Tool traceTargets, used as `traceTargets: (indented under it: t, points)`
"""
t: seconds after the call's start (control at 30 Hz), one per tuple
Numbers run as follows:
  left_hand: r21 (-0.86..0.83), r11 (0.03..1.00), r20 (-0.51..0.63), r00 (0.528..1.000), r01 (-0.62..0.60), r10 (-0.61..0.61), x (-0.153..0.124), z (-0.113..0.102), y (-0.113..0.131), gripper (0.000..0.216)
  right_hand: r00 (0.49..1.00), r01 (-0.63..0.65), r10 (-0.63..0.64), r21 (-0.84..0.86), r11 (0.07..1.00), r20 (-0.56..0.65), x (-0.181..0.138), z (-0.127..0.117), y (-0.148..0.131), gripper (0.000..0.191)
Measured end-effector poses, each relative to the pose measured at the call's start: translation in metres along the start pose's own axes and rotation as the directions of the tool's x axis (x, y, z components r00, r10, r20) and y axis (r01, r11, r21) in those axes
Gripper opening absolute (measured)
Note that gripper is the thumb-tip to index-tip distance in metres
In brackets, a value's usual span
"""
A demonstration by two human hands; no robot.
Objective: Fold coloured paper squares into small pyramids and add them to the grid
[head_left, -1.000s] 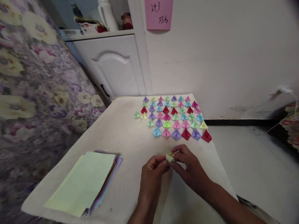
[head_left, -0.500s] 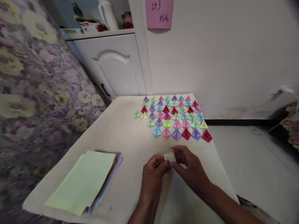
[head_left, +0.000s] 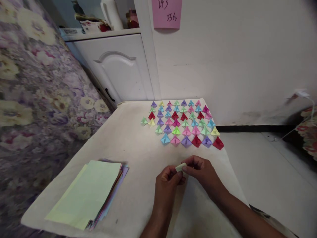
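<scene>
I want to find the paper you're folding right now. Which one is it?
Look at the pale table; coloured folded shapes sit in rows at its far end, and a stack of paper sheets lies at the near left. The folded piece is nearer than the rows, pinched between the left hand and right hand. It is pale yellow-green and the only one off the table.

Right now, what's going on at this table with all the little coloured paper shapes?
A person's left hand and right hand pinch a small pale yellow folded paper piece between them above the table. Beyond lie rows of finished folded paper shapes. A stack of coloured paper sheets sits at the left.
</scene>
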State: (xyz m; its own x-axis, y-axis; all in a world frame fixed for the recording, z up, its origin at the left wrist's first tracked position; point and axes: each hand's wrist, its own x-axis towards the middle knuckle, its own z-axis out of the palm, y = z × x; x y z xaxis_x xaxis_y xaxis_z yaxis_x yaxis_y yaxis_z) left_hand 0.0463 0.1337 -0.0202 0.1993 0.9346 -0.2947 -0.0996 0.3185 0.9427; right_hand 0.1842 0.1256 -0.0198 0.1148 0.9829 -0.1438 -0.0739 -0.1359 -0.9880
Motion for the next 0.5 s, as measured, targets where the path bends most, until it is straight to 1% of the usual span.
traceTargets:
  t: [0.2, 0.33, 0.5]
  points:
    - [-0.009, 1.0, 0.097, 0.995, 0.015, -0.014, 0.0, 0.004, -0.003, 0.013, 1.0, -0.023, 0.023, -0.026, 0.999, 0.015, -0.001, -0.001, -0.005, 0.008]
    - [0.008, 1.0, 0.102, 0.994, 0.03, -0.031, -0.003, 0.006, -0.001, 0.017, 0.999, -0.029, 0.03, -0.022, 0.999, 0.039, -0.002, -0.004, -0.008, 0.01]
    - [-0.016, 0.998, 0.104, 0.993, 0.055, -0.053, -0.006, 0.008, 0.001, 0.017, 0.996, -0.039, 0.041, -0.029, 0.999, 0.076, -0.002, -0.009, -0.012, 0.011]
